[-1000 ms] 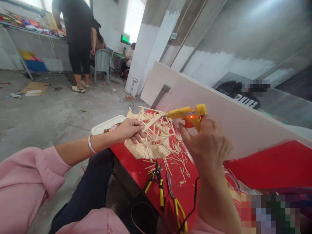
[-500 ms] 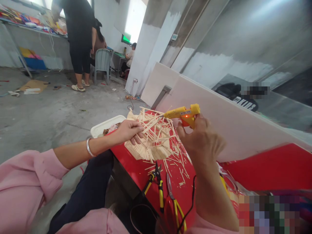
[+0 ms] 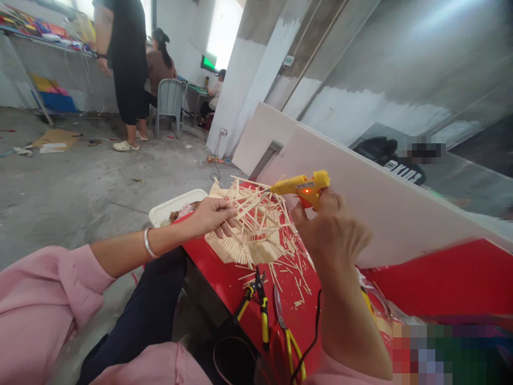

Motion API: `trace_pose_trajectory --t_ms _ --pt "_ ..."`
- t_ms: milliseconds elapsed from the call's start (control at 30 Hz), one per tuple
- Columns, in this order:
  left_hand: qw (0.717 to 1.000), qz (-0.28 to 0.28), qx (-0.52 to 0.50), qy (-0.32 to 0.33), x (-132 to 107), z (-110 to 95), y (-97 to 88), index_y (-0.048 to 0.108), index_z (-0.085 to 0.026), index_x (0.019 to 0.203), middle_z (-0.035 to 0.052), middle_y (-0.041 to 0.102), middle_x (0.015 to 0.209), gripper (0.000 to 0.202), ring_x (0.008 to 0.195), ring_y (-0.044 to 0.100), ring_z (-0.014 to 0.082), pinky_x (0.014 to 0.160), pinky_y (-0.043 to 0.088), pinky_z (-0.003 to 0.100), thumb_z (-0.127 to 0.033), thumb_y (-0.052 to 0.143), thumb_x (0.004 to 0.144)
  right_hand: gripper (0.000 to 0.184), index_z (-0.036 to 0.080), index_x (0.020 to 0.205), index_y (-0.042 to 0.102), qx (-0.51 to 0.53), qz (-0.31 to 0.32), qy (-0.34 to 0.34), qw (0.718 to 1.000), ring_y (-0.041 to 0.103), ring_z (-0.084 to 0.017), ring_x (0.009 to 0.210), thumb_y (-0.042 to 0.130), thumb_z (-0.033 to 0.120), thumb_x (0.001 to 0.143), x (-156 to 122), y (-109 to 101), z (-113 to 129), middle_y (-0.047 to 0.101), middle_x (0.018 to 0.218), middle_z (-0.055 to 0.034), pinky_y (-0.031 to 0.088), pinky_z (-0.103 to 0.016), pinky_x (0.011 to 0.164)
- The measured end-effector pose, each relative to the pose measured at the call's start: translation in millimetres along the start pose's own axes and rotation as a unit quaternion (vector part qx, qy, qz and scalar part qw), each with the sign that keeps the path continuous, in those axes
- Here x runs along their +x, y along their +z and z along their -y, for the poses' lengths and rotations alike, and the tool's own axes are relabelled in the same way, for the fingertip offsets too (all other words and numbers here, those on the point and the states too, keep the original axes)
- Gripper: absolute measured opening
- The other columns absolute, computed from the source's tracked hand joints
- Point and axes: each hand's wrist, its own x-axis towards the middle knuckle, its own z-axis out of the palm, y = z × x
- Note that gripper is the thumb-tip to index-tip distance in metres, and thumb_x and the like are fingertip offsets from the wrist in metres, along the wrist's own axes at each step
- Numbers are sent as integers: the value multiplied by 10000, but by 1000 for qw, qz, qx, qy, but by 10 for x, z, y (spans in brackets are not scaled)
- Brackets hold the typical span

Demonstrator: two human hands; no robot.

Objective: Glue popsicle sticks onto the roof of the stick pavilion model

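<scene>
A model built of thin wooden sticks [image 3: 252, 224] stands on a red table [image 3: 441, 278]. My left hand [image 3: 210, 215] pinches one of its sticks at the left side, fingers closed. In my right hand [image 3: 331, 232] I grip a yellow hot glue gun [image 3: 301, 186], its orange light on. The nozzle points left and touches the top of the stick model. The gun's black cord [image 3: 315, 337] runs down past my right forearm.
Loose sticks, yellow-handled pliers [image 3: 256, 299] and scissors [image 3: 286, 331] lie on the red table near its edge. A white tray [image 3: 170, 207] sits left of the model. White boards [image 3: 380, 198] lean behind. Other people stand and sit at the far left by a grey chair [image 3: 168, 104].
Both hands hold almost still on the model and glue gun. The standing person at the back has turned and shifted slightly.
</scene>
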Motion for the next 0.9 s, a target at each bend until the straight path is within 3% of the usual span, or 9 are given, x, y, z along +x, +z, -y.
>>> trace_pose_trajectory --t_ms 533,900 --pt "1000 0 2 -8 -28 -32 4 582 -130 670 -11 610 482 260 416 593 81 421 447 174 -164 553 926 483 114 1268 566 -22 -3 -19 1000 317 -108 571 460 433 923 -6 23 -1 625 890 -96 87 -311 546" --pt "1000 5 -3 4 -3 11 -10 587 -144 663 -10 607 477 249 426 597 77 424 442 169 -209 589 903 468 114 1254 571 -4 7 -15 1000 356 -123 594 442 405 911 -2 -7 20 613 898 -116 92 -318 559"
